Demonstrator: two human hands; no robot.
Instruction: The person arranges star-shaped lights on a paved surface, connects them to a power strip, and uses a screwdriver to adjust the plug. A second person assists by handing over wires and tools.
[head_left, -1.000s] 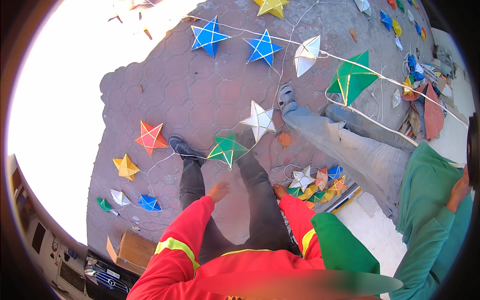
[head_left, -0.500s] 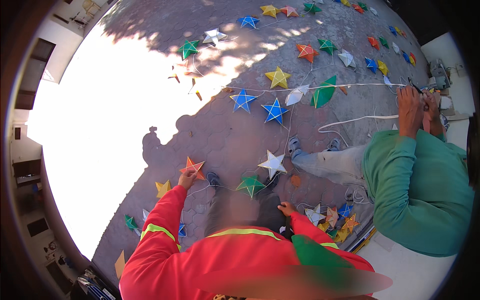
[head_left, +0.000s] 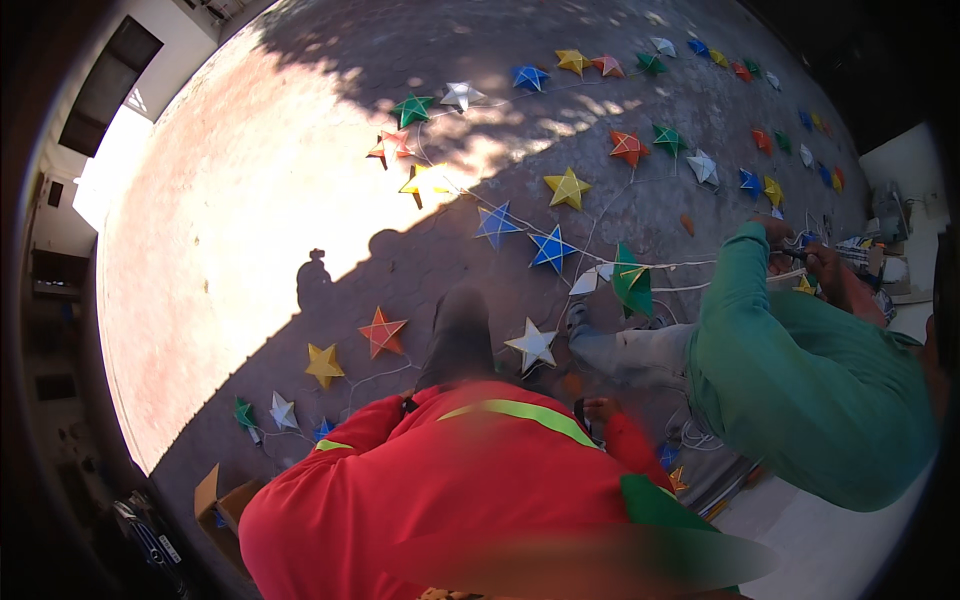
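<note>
An orange-red star lantern [head_left: 382,333] lies on the paving ahead of my left arm, with a yellow star [head_left: 324,366] beside it. My left sleeve [head_left: 370,425] is drawn in against my waist; the hand itself is hidden behind my body. Low by my right hip is my right hand [head_left: 601,408], small and partly covered, with something dark at its fingers that I cannot make out. A white star [head_left: 532,344] rests just beyond my body, right of my raised dark-trousered leg [head_left: 458,335]. White wire links the stars.
At right a co-worker in a green top [head_left: 810,390] bends over, hands at white cords [head_left: 690,264] beside a green star [head_left: 632,279]. Blue stars [head_left: 552,248] and several other coloured stars spread across the paving. An open cardboard box [head_left: 232,505] stands at lower left.
My left hand has let go of the orange-red star and drawn back to my waist. My leg has come up. The co-worker has bent lower, and the green star beside them has shifted nearer.
</note>
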